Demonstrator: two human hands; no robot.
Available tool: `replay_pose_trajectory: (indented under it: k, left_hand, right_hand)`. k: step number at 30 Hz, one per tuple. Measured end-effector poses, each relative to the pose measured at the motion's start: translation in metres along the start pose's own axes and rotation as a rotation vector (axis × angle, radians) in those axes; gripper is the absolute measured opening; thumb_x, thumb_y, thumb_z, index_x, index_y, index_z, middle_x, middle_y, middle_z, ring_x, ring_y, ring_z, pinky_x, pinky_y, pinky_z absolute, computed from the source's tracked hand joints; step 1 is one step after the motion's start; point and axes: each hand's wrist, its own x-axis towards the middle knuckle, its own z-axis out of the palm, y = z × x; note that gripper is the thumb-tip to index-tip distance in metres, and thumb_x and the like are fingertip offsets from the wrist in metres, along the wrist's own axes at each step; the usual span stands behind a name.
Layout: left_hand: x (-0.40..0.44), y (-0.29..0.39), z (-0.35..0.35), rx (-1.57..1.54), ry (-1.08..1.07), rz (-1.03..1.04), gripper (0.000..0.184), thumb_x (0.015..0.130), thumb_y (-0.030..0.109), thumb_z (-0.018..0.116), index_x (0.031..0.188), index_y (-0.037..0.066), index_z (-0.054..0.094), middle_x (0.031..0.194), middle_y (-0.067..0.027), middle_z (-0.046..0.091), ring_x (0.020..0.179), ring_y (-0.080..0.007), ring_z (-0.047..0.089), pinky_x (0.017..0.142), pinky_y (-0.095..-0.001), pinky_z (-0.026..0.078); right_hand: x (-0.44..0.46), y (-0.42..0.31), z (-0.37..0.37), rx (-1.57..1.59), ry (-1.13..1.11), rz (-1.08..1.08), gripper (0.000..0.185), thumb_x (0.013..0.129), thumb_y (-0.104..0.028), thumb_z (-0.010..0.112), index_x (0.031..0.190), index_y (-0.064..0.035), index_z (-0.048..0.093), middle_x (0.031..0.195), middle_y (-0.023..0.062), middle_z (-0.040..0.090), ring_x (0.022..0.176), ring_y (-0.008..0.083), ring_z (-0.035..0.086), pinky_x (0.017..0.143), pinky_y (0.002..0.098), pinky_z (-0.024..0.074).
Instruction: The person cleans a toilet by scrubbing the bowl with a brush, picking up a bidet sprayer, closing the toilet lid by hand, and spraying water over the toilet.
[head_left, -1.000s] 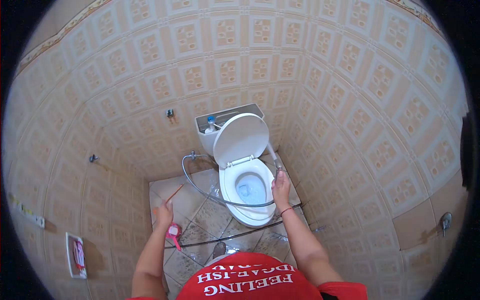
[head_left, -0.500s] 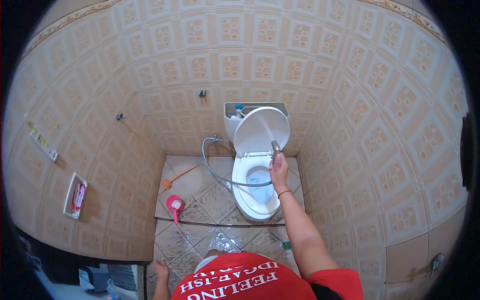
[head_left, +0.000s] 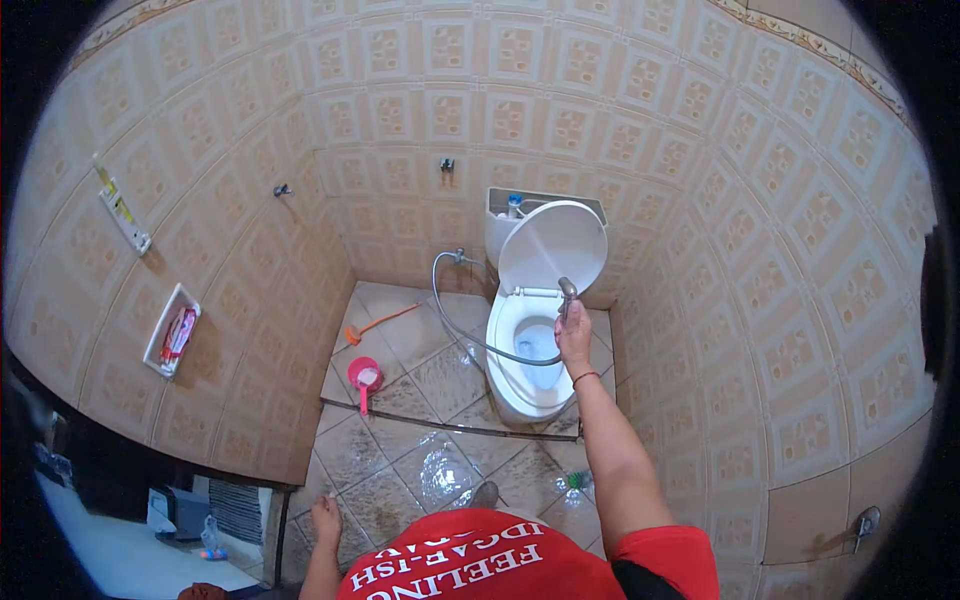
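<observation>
My right hand (head_left: 574, 338) grips a bidet sprayer (head_left: 568, 288) in front of the toilet (head_left: 512, 380). A stream of water runs from its head onto the raised toilet lid (head_left: 575, 235). From the wall valve, a grey hose (head_left: 440, 300) loops down and across the bowl to the sprayer. Water stands in the bowl (head_left: 537, 345). Low on the left, my left hand (head_left: 326, 518) hangs over the wet floor with its fingers loosely bent and apart, holding nothing visible.
A pink dipper (head_left: 364, 374) and an orange-headed brush (head_left: 352, 334) lie left of the toilet. A low step edge (head_left: 460, 427) crosses the wet tiles. Near my right arm lies a green brush (head_left: 577, 480). A white wall tray (head_left: 160, 345) holds packets.
The view has shifted, so the toilet and floor things appear higher and mostly further right. My right hand keeps hold of the bidet sprayer, with water still hitting the lid.
</observation>
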Motion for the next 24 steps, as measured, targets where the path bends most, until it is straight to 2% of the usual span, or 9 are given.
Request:
replay_pose_trajectory:
  k: [3,7,11,15,16,19,20,22,24]
  left_hand:
    - [-0.018,-0.027,0.004,-0.015,0.168,0.061,0.032,0.083,0.027,0.048,0.087,-0.005,0.051,0.08,-0.0255,0.057,0.078,-0.0377,0.056,0.068,-0.041,0.043]
    - [-0.055,-0.018,-0.026,0.0,0.019,0.004,0.035,0.083,0.028,0.048,0.095,-0.005,0.052,0.081,-0.0261,0.057,0.08,-0.0373,0.057,0.07,-0.04,0.043]
    - [-0.07,-0.066,-0.017,0.043,0.017,-0.127,0.04,0.084,0.029,0.047,0.099,-0.008,0.051,0.08,-0.0254,0.057,0.078,-0.0375,0.056,0.07,-0.0407,0.043]
    - [-0.098,-0.034,-0.036,0.076,-0.009,-0.171,0.044,0.085,0.03,0.046,0.101,-0.011,0.049,0.079,-0.0254,0.057,0.078,-0.0384,0.056,0.069,-0.0412,0.042]
    - [-0.103,-0.044,-0.029,0.068,-0.002,-0.181,0.044,0.085,0.03,0.046,0.101,-0.011,0.049,0.079,-0.0254,0.057,0.078,-0.0384,0.056,0.069,-0.0412,0.042]
    - [-0.108,-0.076,-0.006,0.052,0.155,-0.136,0.042,0.085,0.031,0.046,0.096,-0.009,0.05,0.076,-0.0245,0.056,0.076,-0.0383,0.056,0.068,-0.042,0.042]
    - [-0.112,-0.077,-0.002,0.051,0.157,-0.139,0.042,0.085,0.031,0.046,0.096,-0.009,0.05,0.076,-0.0245,0.056,0.076,-0.0383,0.056,0.068,-0.042,0.042]
    - [-0.119,-0.07,0.005,0.021,0.136,-0.157,0.037,0.085,0.03,0.046,0.084,-0.006,0.051,0.074,-0.0251,0.055,0.074,-0.0397,0.055,0.065,-0.0435,0.041]
    - [-0.125,-0.053,0.01,0.006,0.12,-0.164,0.035,0.085,0.03,0.047,0.078,-0.005,0.051,0.072,-0.0254,0.055,0.072,-0.0404,0.055,0.064,-0.0442,0.041]
  right_hand:
    - [-0.015,0.004,0.006,-0.051,-0.049,-0.013,0.044,0.09,-0.046,0.033,0.073,-0.0063,0.045,0.053,-0.0009,0.039,0.046,0.0067,0.039,0.042,0.0212,0.0319]
    - [-0.032,-0.008,0.013,-0.071,-0.03,0.022,0.045,0.09,-0.045,0.033,0.074,-0.006,0.046,0.052,-0.0009,0.039,0.045,0.0072,0.038,0.042,0.0216,0.0318]
    - [-0.043,-0.024,0.017,0.038,0.033,0.127,0.045,0.09,-0.045,0.033,0.073,-0.0061,0.047,0.052,-0.0011,0.039,0.044,0.0076,0.039,0.041,0.0222,0.0319]
    - [-0.044,-0.004,0.011,-0.101,-0.046,0.093,0.046,0.09,-0.045,0.032,0.072,-0.0061,0.048,0.052,-0.001,0.039,0.043,0.0078,0.038,0.041,0.0225,0.0318]
    - [-0.044,-0.001,0.009,-0.102,-0.024,0.082,0.046,0.09,-0.045,0.032,0.072,-0.0059,0.048,0.051,-0.0009,0.039,0.043,0.0078,0.038,0.04,0.0226,0.0315]
    - [-0.039,-0.006,0.006,-0.1,0.018,0.056,0.046,0.09,-0.045,0.032,0.072,-0.0057,0.048,0.051,-0.0007,0.039,0.042,0.0076,0.038,0.039,0.0229,0.0309]
    - [-0.041,-0.01,0.003,-0.075,0.006,0.097,0.046,0.09,-0.045,0.032,0.072,-0.0054,0.048,0.051,-0.0008,0.039,0.042,0.0077,0.038,0.038,0.0229,0.0308]
    - [-0.04,-0.019,-0.004,-0.029,-0.012,0.176,0.047,0.09,-0.045,0.033,0.072,-0.0049,0.048,0.051,-0.0008,0.039,0.041,0.0079,0.038,0.038,0.0228,0.0306]
    - [-0.04,-0.008,-0.017,-0.081,-0.038,0.16,0.047,0.09,-0.045,0.033,0.073,-0.0049,0.048,0.051,-0.001,0.039,0.041,0.0078,0.038,0.037,0.0224,0.0305]
